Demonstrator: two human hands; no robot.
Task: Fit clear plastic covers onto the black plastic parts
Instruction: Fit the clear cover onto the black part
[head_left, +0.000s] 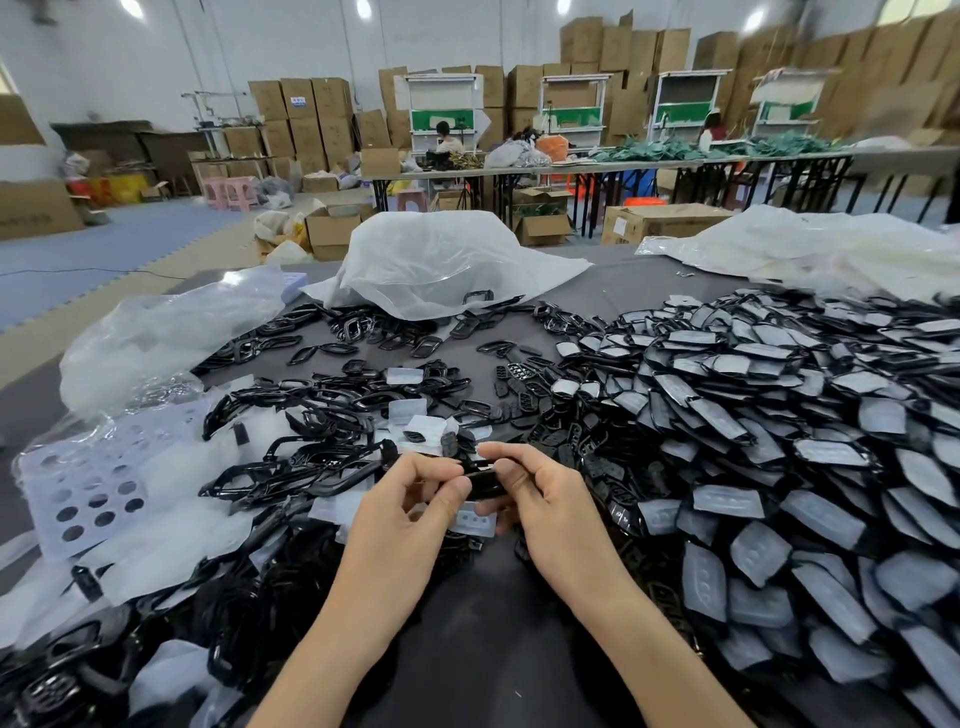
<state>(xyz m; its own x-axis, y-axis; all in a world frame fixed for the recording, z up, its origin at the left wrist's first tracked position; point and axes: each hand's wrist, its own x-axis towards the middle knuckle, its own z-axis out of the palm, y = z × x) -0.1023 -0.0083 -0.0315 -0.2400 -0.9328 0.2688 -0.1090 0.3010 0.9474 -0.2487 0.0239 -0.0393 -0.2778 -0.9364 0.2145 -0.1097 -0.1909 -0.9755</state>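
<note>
Both my hands meet over the middle of the dark table. My left hand (415, 499) and my right hand (540, 493) pinch one black plastic part (480, 480) between fingers and thumbs. A clear plastic cover (475, 522) with small round dimples sits under that part, against my fingers; whether it is seated on the part is hidden. Loose black frames (311, 467) lie in a heap to the left. Loose clear covers (415, 423) lie just beyond my fingers.
A large pile of black parts with clear covers on them (779, 441) fills the right side. Clear plastic bags (441, 260) lie at the back and left. A perforated lilac tray (88, 488) lies at the left. Cardboard boxes, tables and seated people are far behind.
</note>
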